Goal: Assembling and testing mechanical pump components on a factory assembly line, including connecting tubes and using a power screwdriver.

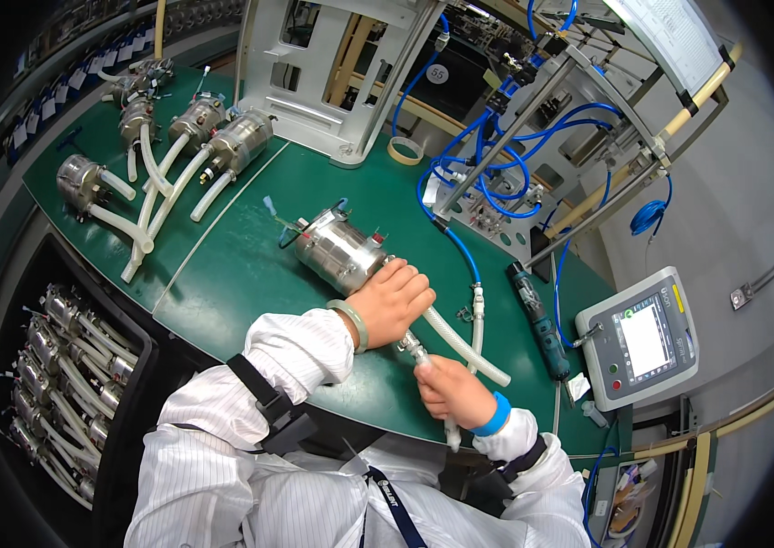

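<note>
A silver metal canister (341,248) with short wires and a red-tipped port lies tilted on the green tabletop. My left hand (390,306) is closed round its near end, where the fingers hide the hose joints. From beneath that hand a whitish braided hose (467,349) runs to the lower right. My right hand (456,395) grips a second, clear hose (412,347) at a metal fitting just below the left hand. The tail of the gripped hose comes out under the right palm. Close by, a blue air line (465,251) ends in a white connector with another pale hose.
More canisters with hoses (233,142) lie at the far left, and a black bin (145,365) holds several others. A teal-and-black power screwdriver (540,320) and a grey screen unit (638,342) stand right. A tape roll (405,151) sits beside the metal frame (314,119).
</note>
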### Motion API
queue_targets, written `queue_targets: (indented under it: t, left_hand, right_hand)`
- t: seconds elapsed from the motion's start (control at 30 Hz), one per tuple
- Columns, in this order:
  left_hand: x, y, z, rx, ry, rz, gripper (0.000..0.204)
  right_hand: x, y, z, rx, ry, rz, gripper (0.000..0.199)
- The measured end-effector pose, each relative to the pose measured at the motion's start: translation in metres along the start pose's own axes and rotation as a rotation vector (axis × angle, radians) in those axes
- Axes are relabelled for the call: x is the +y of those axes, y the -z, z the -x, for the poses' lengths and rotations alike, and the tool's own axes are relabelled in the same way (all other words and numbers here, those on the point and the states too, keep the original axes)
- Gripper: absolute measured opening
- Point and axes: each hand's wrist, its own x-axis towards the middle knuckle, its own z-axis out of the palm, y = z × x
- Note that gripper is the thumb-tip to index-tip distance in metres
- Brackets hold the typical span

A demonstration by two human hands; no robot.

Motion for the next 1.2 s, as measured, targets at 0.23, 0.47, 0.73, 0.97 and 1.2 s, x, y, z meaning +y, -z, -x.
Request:
queue_targets:
  t: [0.23, 0.47, 0.73, 0.97, 1.2]
  left_hand:
    - [0.002, 0.000, -0.003, 0.043, 0.016, -0.012, 0.028]
    - [0.003, 0.001, -0.003, 0.050, 0.029, 0.010, 0.029]
    - [0.002, -0.001, -0.003, 0.034, 0.035, -0.045, 0.029]
    - [0.003, -0.003, -0.005, 0.076, 0.030, -0.009, 0.030]
    - [0.004, -0.004, -0.004, 0.057, 0.051, -0.023, 0.029]
  right_hand:
    - [0.004, 0.001, 0.000, 0.036, 0.045, 0.101, 0.032]
    - [-0.003, 0.006, 0.003, -0.165, -0.054, -0.308, 0.031]
    - [0.004, 0.000, 0.000, 0.428, 0.494, 1.150, 0.028]
    - [0.012, 0.013, -0.004, 0.272, 0.369, 0.765, 0.032]
    - [0.010, 0.013, -0.002, 0.370, 0.347, 0.952, 0.031]
